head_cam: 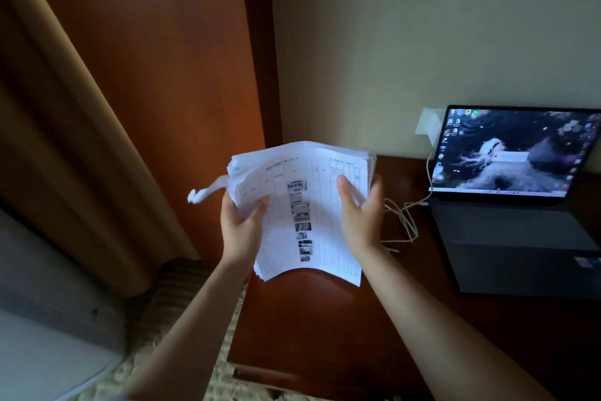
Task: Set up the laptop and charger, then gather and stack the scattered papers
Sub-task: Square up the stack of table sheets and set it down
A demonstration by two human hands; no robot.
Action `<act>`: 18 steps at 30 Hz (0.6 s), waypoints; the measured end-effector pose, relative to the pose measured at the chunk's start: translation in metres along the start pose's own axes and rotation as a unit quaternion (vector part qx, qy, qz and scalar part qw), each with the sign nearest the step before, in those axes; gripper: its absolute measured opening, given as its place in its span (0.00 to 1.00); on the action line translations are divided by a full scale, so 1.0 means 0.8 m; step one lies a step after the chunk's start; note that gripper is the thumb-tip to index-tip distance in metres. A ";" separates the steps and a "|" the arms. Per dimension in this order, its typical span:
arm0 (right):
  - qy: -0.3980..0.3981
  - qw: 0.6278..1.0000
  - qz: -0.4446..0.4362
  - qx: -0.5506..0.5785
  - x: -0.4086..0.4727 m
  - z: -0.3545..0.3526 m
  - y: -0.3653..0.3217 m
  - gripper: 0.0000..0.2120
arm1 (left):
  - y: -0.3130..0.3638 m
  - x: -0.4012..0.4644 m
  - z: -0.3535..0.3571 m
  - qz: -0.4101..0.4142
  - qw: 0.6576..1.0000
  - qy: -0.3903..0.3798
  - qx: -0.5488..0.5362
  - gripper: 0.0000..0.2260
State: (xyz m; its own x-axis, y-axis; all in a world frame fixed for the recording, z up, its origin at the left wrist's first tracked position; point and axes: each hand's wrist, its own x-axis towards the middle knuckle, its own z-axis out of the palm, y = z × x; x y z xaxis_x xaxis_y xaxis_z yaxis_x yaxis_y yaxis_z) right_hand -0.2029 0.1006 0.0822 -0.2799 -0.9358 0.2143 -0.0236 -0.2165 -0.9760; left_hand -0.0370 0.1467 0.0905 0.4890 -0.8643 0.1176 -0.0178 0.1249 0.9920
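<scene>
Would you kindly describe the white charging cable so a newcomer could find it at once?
Start at the open laptop on the dark wooden desk. From the white charger on the wall behind, the white cable drops to the laptop's left edge, its slack looped on the desk. It is the only thin cord there.

Bare desk surface [325, 319] is being left open at lower centre of the frame; the right side is being taken up by the open laptop [520, 222]; the gap between is being crossed by a looped white cable [403, 222]; the left is being closed off by a curtain [65, 140] and wooden panel [169, 59].
</scene>
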 end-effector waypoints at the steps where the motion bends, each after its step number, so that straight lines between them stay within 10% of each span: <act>1: 0.018 1.000 -0.003 -0.005 -0.003 -0.002 -0.003 0.12 | -0.003 -0.002 -0.002 0.001 1.000 -0.002 0.000 0.14; 9: 0.114 0.992 0.011 0.054 0.017 0.007 -0.058 0.15 | 0.033 -0.002 0.010 0.008 0.999 0.031 -0.039 0.28; 18: 0.122 0.991 0.033 0.039 0.029 0.002 -0.061 0.07 | 0.060 0.013 0.030 -0.017 0.993 0.113 -0.002 0.08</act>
State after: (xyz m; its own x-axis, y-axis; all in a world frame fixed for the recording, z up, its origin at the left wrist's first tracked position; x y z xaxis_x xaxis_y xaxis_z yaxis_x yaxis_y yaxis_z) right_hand -0.2067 0.0891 0.1351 -0.5031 -0.8550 0.1259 0.0741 -0.1878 -0.9794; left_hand -0.0536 0.1317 0.1404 0.6719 -0.7374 0.0701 0.0058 0.0999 0.9950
